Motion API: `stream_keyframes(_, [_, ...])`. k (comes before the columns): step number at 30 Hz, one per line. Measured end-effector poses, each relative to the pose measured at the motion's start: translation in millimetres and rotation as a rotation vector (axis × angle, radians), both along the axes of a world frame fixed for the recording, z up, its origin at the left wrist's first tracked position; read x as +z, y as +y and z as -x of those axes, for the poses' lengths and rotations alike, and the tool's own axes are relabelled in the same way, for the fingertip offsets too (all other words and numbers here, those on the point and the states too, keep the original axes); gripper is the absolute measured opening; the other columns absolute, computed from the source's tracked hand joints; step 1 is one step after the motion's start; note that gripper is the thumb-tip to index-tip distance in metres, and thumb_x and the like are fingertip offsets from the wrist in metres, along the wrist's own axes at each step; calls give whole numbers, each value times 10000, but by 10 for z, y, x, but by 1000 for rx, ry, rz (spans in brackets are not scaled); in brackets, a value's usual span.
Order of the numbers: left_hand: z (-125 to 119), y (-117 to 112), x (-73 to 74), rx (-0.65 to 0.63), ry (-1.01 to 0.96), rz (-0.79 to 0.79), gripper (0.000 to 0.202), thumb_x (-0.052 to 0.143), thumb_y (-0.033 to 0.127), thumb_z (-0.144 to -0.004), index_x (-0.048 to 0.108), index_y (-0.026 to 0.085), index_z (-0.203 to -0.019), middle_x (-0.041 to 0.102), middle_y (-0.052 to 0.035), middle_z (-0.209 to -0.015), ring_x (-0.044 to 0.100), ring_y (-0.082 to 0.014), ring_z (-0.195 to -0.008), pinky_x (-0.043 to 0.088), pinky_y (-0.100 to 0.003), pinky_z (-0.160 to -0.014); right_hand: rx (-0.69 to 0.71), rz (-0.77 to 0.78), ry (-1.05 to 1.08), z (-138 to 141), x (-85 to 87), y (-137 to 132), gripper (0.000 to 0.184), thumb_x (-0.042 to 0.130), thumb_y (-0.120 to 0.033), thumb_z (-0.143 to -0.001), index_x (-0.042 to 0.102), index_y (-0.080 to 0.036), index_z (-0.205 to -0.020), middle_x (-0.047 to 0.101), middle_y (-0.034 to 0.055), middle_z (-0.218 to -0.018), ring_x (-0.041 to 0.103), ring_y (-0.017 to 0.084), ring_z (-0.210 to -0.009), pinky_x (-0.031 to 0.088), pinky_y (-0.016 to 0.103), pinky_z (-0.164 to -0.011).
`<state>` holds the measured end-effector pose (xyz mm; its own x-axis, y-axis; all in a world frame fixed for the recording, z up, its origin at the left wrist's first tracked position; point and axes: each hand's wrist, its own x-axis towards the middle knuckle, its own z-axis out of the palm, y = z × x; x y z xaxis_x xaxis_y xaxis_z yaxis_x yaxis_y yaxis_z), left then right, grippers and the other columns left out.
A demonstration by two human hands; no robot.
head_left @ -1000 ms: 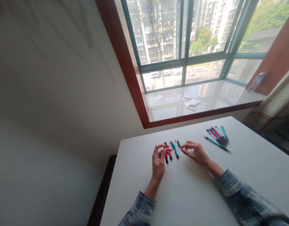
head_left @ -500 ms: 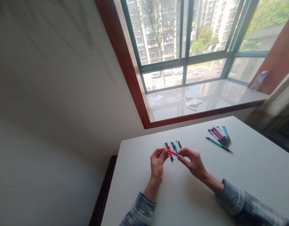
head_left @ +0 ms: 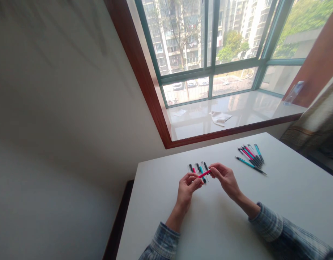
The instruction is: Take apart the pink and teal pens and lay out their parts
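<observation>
On the white table [head_left: 291, 187], at centre: one slim pink-and-black plastic pen [head_left: 204, 174], held between both hands just in front of a row of slim pink, teal and black pens [head_left: 198, 169]. Left hand [head_left: 186, 189]: grip closed on the pen's lower end. Right hand [head_left: 226, 179]: grip closed on its upper end. Further right on the table: a loose fan of teal and pink pens [head_left: 250, 157]. Handling: judged light and stiff, with a smooth barrel apt to roll; best taken mid-barrel. Hidden: both pen tips lie within the fingers, so the tip type cannot be told. The hands also cover part of the row.
</observation>
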<state>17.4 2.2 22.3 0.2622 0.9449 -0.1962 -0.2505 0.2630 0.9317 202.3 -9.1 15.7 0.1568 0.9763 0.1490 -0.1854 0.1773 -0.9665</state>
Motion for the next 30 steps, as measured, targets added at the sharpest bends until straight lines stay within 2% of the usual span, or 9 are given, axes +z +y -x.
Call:
stream_keyframes(11, [18,12,-6,46,-19,31,356,915,392,-707,730,152,-894,762,-65,-857,701,-157,-766,546,-272,-785,-52,-21,-85,-67,39,2,296,737,-486,-891,713,-192,-903,653,5,-716,591,162,-665,507,289,-646])
stream_keyframes(15, [46,22,-2,84,-41,14,346,903,386,-717,721,148,-891,747,-60,-843,691,-155,-758,545,-272,-774,-180,-29,-174,-250,33,47,321,753,-504,-861,693,-191,-901,723,48,-794,686,212,-746,569,332,-712])
stream_keyframes(18, [62,18,15,78,-34,0,322,886,384,-730,722,143,-867,732,-53,-816,681,-152,-754,542,-265,-774,-268,6,-414,-470,-53,81,343,742,-529,-847,703,-196,-923,769,95,-864,734,267,-794,592,392,-758])
stream_keyframes(22, [65,5,34,71,-36,-3,303,870,374,-744,715,141,-860,725,-54,-815,674,-147,-747,543,-258,-770,-251,105,-806,-660,-233,83,275,684,-502,-868,694,-227,-862,765,65,-752,730,259,-697,545,360,-688])
stream_keyframes(25, [60,4,32,74,-38,4,310,876,369,-733,709,138,-857,723,-58,-810,674,-151,-741,543,-258,-754,-228,132,-993,-653,-316,66,210,643,-450,-882,665,-243,-855,735,30,-680,685,222,-599,468,317,-610])
stream_keyframes(30, [62,2,41,68,-38,-2,303,871,360,-735,709,136,-858,722,-57,-806,672,-153,-744,540,-262,-757,-189,134,-1160,-584,-318,44,154,612,-402,-895,656,-257,-867,680,-11,-602,631,202,-536,377,295,-573])
